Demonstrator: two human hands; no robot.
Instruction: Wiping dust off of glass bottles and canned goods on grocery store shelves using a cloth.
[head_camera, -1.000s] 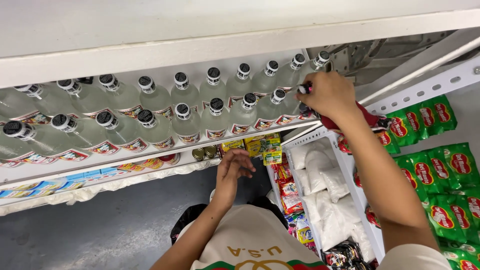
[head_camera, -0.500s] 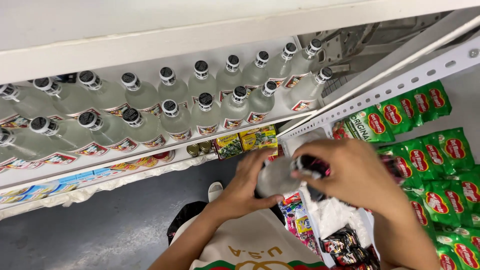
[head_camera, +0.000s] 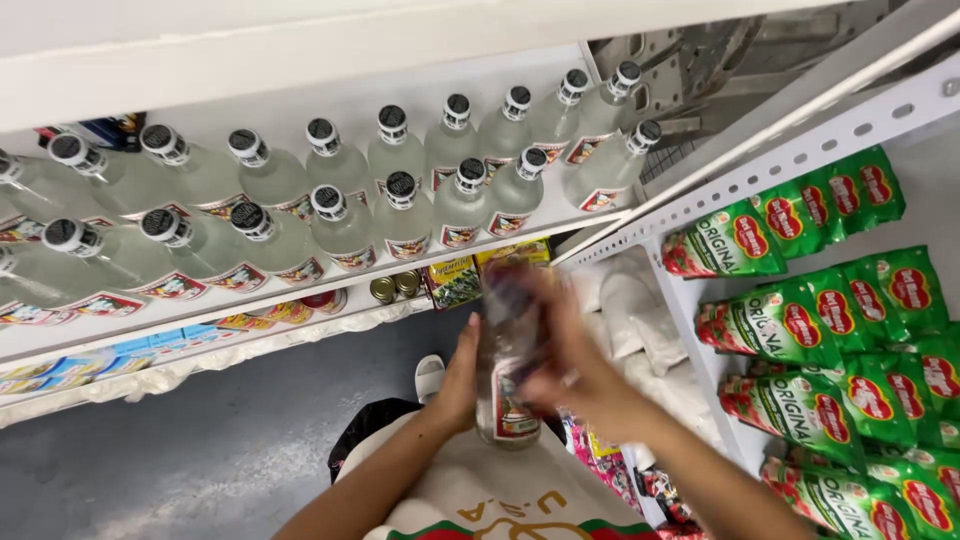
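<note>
Bottle (head_camera: 508, 385) now lower, upright; blurred right hand (head_camera: 575, 370) hiding its neck.

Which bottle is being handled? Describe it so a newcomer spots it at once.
Start at the white shelf lined with two rows of clear, dark-capped bottles. Below its front edge, the left hand and right hand hold a clear bottle. It alone is off the shelf.
</note>
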